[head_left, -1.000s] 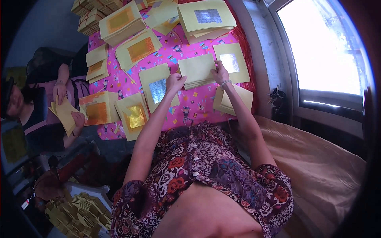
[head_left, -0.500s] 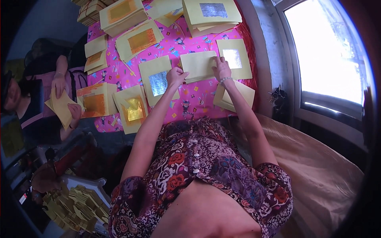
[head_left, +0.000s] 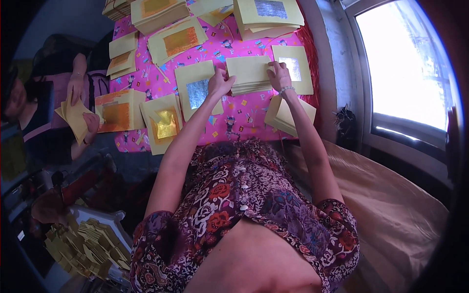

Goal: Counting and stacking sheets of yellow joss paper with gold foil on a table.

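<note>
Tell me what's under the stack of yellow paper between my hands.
The pink patterned cloth shows along the near edge of the yellow paper stack and seems to run beneath it. The patch directly under is covered, so anything flat there can't be seen.

The paper stack (head_left: pixel 249 73) is lying on the table (head_left: pixel 244 123) between the left hand (head_left: pixel 222 84) and the right hand (head_left: pixel 279 77). Left of the left hand, a foil sheet (head_left: pixel 188 75) is lying, with a second foil sheet (head_left: pixel 163 124) lying nearer and farther left. A third foil sheet (head_left: pixel 303 71) is lying right of the stack, and a folded bundle (head_left: pixel 293 115) is lying on its near side. At the table's far right, a pile (head_left: pixel 268 24) is standing behind the stack. Left of the table, a co-worker (head_left: pixel 44 102) is holding papers (head_left: pixel 73 117); a window (head_left: pixel 400 73) is standing to the right.
</note>
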### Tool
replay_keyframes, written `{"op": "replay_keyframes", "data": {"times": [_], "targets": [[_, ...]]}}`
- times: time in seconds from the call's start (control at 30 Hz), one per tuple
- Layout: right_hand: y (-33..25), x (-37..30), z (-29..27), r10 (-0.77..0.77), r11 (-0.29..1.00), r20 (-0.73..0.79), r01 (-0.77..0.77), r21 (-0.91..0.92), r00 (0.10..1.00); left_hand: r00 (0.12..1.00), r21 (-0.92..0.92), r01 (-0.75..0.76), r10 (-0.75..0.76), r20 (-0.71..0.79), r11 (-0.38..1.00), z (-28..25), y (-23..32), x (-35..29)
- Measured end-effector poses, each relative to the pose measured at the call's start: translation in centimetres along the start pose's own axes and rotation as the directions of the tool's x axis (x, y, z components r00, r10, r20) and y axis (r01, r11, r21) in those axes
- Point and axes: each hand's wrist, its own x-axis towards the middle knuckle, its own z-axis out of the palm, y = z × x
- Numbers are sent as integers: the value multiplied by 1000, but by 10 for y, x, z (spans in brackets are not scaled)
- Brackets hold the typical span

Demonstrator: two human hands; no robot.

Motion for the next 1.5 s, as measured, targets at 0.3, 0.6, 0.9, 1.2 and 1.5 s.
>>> {"op": "replay_keyframes", "data": {"times": [0.3, 0.6, 0.9, 1.2, 1.5], "targets": [[-12, -3, -11, -97, 995, -159, 96, -12, 982, 997, -17, -35, 33, -67, 999, -7, 17, -6], [-91, -33, -29, -290, 911, -269, 351, 216, 918, 985, -107, -157, 149, -86, 982, -50, -28, -41], [-115, -92, 98, -576, 811, 252, 582, 59, 778, 959, 443, -279, 270, 83, 852, -60, -89, -102], [-121, -87, 116, -521, 784, 396, 608, -129, 756, 947, 460, -319, 297, 122, 828, -64, -104, -98], [-109, -71, 121, -599, 768, 367, 640, 12, 712, 932, 350, -359, 316, 175, 865, -72, -118, -83]]}}
